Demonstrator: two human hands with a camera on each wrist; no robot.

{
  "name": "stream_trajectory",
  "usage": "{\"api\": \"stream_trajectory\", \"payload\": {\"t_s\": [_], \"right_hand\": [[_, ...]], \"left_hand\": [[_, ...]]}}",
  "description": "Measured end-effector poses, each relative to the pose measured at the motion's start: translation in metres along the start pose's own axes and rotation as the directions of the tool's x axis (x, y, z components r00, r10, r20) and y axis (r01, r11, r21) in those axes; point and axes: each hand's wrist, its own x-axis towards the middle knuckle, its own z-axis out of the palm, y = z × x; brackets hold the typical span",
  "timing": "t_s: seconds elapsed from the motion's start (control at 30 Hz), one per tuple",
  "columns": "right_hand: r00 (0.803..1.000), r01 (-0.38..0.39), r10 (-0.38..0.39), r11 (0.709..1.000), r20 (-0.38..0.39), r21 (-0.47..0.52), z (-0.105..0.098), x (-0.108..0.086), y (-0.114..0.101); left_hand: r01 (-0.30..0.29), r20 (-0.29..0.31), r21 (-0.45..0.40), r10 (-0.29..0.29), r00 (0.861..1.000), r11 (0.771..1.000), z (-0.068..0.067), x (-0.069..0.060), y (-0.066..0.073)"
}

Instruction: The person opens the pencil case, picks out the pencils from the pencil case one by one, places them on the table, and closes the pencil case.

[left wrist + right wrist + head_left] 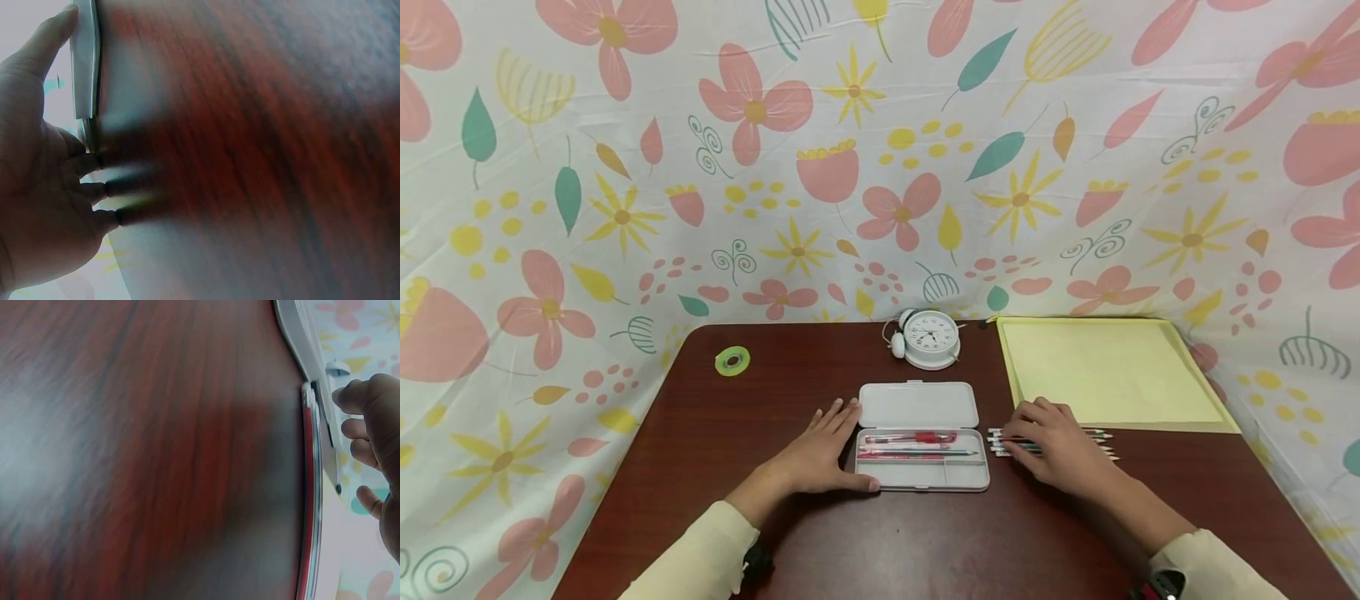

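Note:
In the head view an opened white pencil case (907,475) lies at mid-table, its lid folded back. Pens and a pencil, including a red-capped pen (934,437), lie in its back compartment. My left hand (816,457) rests at the case's left side, fingers spread and fairly straight, thumb at the front left corner. To the right of the case, my right hand (1056,442) is over a row of pencils (997,442) on the table, hiding their middles. The right wrist view shows its bent fingers (355,397) near the pencils; no pencil is seen between them.
A white alarm clock (931,337) stands behind the case. A yellow tray-like board (1112,375) lies at the back right, just beyond the pencils. Towards the back left is a green roll of tape (732,361). A flowered cloth (880,167) hangs behind the table.

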Motion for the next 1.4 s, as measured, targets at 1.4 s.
{"api": "stream_trajectory", "payload": {"t_s": [1.4], "right_hand": [[0.973,0.133,-0.130,0.991,0.192,0.000,0.036,0.039,-0.038]], "left_hand": [[0.008,0.001,0.005,-0.008,1.000,1.000,0.002,0.001,-0.002]]}}
